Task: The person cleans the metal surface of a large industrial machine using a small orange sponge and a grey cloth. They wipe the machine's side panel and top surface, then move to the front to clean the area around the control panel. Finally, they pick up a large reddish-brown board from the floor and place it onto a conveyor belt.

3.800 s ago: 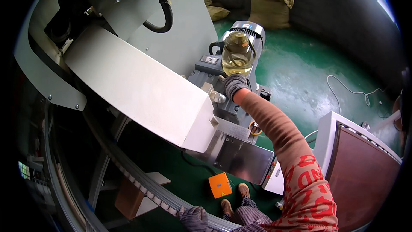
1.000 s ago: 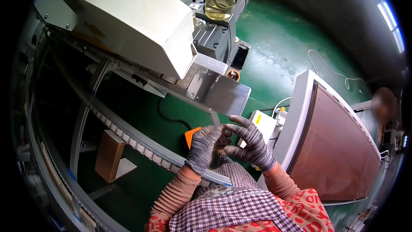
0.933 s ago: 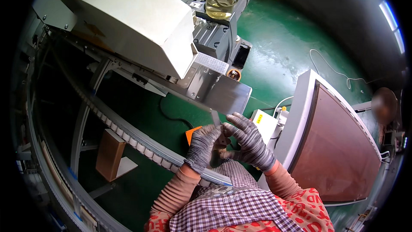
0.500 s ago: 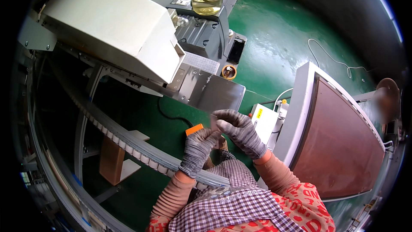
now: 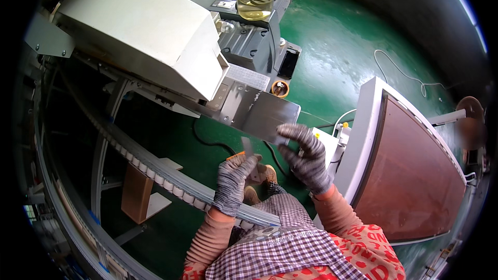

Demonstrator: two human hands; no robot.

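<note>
Grey striped knit gloves (image 5: 228, 194) covered both hands; clock positions were referenced to the centre of the head view, with 12 o'clock at the top. The left hand (image 5: 234, 179), toward 6 to 7 o'clock, pinched a thin flat grey strip (image 5: 247, 147) between thumb and fingers. This strip was located just below centre, its free end directed toward 11 o'clock. The right hand (image 5: 307, 158), toward 4 o'clock, was released, its fingers spread and slightly curled, apart from the strip. Its fingertips overlapped the corner of a rectangular brushed-metal plate (image 5: 270, 116); contact could not be determined. An orange box (image 5: 236, 155) was partly hidden behind the left hand. A curved grey rail with white rollers (image 5: 168, 189) extended at 8 o'clock. An off-white box-shaped machine housing (image 5: 140, 28) occupied 10 o'clock. At 12 o'clock, a transparent yellowish bottle (image 5: 254, 8) stood on a grey machine unit (image 5: 244, 41). A white-framed cabinet with a brown panel (image 5: 417, 171) was positioned between 3 and 4 o'clock.
</note>
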